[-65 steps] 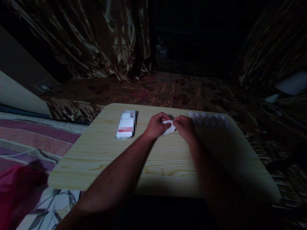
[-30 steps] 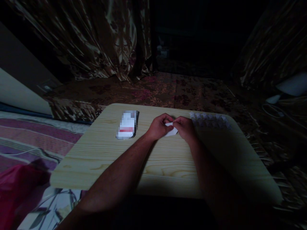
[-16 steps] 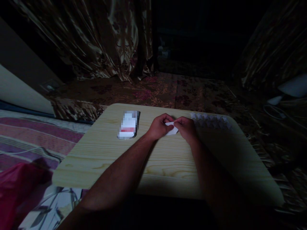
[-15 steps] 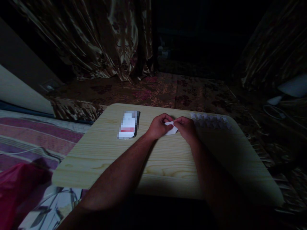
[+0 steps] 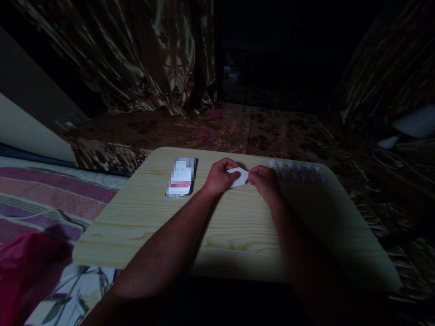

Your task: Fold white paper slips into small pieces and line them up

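Observation:
A small folded piece of white paper (image 5: 239,177) is held above the wooden table (image 5: 234,226), its pointed end toward the right. My left hand (image 5: 219,176) grips its left part, thumb lying on top and fingers behind. At the paper's right tip, my right hand (image 5: 263,179) pinches with thumb and forefinger. Several small white folded paper pieces (image 5: 295,168) stand in rows beyond my right hand, partly in shadow; their exact shape is hard to make out. To the left of my hands lies a phone (image 5: 181,177) with a lit, blurred screen.
A bed with a striped cover (image 5: 50,190) borders the table on the left, with a pink cloth (image 5: 27,267) on it. Patterned curtains (image 5: 170,54) hang behind. At the right stands a pale lamp (image 5: 416,122) with a cable. The room is dark.
My left hand has shifted slightly left with the paper. More of the paper now shows, and my right fingers have moved to its right tip.

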A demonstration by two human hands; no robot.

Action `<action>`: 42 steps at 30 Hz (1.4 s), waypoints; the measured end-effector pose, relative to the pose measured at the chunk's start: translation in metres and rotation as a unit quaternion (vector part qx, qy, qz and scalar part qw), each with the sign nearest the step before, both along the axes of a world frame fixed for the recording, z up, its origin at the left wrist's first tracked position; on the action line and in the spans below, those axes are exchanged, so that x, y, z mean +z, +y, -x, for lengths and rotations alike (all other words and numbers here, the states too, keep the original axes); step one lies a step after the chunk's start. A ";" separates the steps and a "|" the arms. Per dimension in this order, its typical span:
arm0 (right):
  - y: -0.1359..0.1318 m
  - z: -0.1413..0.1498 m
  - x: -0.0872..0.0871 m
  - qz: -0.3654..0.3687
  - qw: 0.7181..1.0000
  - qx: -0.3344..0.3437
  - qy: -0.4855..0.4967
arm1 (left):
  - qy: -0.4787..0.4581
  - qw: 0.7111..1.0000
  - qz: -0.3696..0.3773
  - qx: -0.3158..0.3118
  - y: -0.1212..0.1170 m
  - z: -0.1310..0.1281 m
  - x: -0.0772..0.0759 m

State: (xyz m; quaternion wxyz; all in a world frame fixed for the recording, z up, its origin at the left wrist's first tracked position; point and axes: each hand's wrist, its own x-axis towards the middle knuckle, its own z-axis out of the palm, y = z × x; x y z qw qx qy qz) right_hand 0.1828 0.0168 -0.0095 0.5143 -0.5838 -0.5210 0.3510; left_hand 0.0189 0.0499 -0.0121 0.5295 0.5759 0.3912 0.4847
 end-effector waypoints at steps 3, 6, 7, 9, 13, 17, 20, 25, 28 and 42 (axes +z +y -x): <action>0.001 -0.001 -0.001 -0.007 1.000 -0.015 -0.018 | -0.003 1.000 0.004 0.001 -0.001 0.000 0.001; 0.001 0.000 -0.001 -0.001 1.000 -0.006 -0.004 | -0.006 1.000 0.010 0.016 -0.001 0.000 0.002; 0.000 0.000 -0.001 0.002 1.000 0.004 0.001 | -0.007 1.000 0.012 0.024 -0.001 0.000 0.003; 0.000 0.001 -0.001 0.005 1.000 0.023 0.000 | -0.010 0.999 0.017 0.041 0.000 0.000 0.003; -0.002 0.004 0.002 0.003 1.000 0.005 0.008 | -0.037 0.998 0.026 0.052 0.001 0.001 0.003; -0.004 0.005 0.005 0.011 0.999 0.006 0.035 | -0.070 0.997 0.029 0.034 0.001 0.000 0.002; -0.004 0.005 0.005 -0.009 0.999 0.022 0.032 | -0.077 0.996 0.031 0.026 0.000 0.000 0.002; -0.002 0.003 0.001 -0.029 1.000 0.008 0.009 | -0.069 0.997 0.042 0.006 -0.001 -0.001 0.001; -0.002 0.003 0.001 -0.019 1.000 0.004 0.010 | -0.059 0.997 0.045 -0.015 -0.002 -0.002 0.001; -0.007 0.009 0.008 -0.007 1.000 0.022 -0.013 | -0.052 0.998 0.047 -0.002 -0.003 -0.003 0.003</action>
